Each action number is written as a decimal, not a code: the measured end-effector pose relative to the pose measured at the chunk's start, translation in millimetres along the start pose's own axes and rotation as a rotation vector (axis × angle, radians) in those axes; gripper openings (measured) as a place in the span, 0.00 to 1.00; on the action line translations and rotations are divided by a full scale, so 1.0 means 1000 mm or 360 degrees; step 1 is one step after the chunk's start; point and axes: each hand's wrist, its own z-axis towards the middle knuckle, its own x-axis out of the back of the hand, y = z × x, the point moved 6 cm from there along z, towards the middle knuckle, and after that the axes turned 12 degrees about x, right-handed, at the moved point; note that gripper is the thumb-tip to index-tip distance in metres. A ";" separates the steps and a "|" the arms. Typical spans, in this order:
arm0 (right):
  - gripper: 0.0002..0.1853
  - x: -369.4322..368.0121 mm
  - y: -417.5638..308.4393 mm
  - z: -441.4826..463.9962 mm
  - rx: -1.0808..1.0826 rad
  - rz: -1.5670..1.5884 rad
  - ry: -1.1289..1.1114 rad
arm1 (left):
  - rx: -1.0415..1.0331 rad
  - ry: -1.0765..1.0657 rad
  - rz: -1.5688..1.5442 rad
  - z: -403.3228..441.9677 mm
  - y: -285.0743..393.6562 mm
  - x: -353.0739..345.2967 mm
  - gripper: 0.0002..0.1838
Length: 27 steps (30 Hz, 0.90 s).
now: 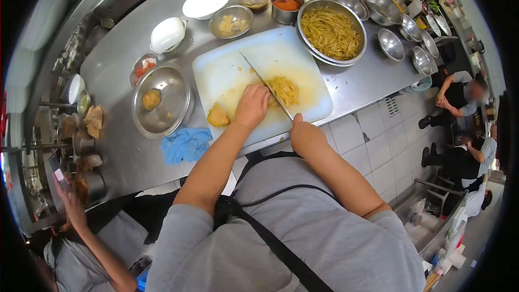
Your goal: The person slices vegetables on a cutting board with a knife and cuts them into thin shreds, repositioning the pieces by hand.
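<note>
My right hand [308, 138] is closed around the handle of a knife [265, 84], whose long blade slants across a white cutting board [308, 67]. My left hand [253, 107] rests on the board with curled fingers close to the blade's left side; whatever lies under them is hidden. Right of the blade is a pile of yellow vegetable shreds [285, 91]. A whole yellow vegetable lump [218, 114] sits at the board's lower left edge. More shreds [331, 33] fill a metal bowl [363, 28] at the board's upper right corner.
Left of the board, a metal colander [181, 109] holds another lump, and a blue cloth [186, 144] lies below it. Bowls and tubs line the far side, including a pot of red sauce [286, 4]. A person with a phone [58, 170] is at lower left; others sit at right.
</note>
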 end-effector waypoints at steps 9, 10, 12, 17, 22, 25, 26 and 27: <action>0.14 0.007 -0.001 0.002 0.0028 -0.0071 0.0015 | -0.0023 -0.0116 0.0049 -0.007 0.004 0.003 0.09; 0.14 0.023 -0.008 -0.010 0.0049 -0.0123 0.0019 | -0.0017 -0.0106 0.0052 -0.007 0.003 0.002 0.09; 0.16 0.048 -0.019 -0.036 0.0077 -0.0183 0.0012 | 0.0002 -0.0090 0.0054 -0.007 0.002 0.002 0.09; 0.13 0.000 0.007 -0.026 -0.0034 -0.0075 0.0007 | -0.0054 -0.0082 0.0041 -0.007 0.004 0.004 0.10; 0.14 0.043 -0.025 -0.029 0.0024 -0.0082 0.0026 | -0.0042 -0.0107 0.0058 -0.009 0.000 0.003 0.10; 0.14 0.038 -0.024 -0.053 0.0006 -0.0115 -0.0033 | -0.0017 -0.0099 0.0038 -0.008 -0.001 0.002 0.10; 0.14 0.030 -0.019 -0.055 -0.0022 -0.0096 -0.0037 | -0.0006 -0.0098 0.0016 -0.008 -0.001 0.002 0.10; 0.14 0.018 -0.013 -0.042 -0.0025 -0.0097 -0.0042 | -0.0001 -0.0100 0.0013 -0.009 -0.001 0.003 0.10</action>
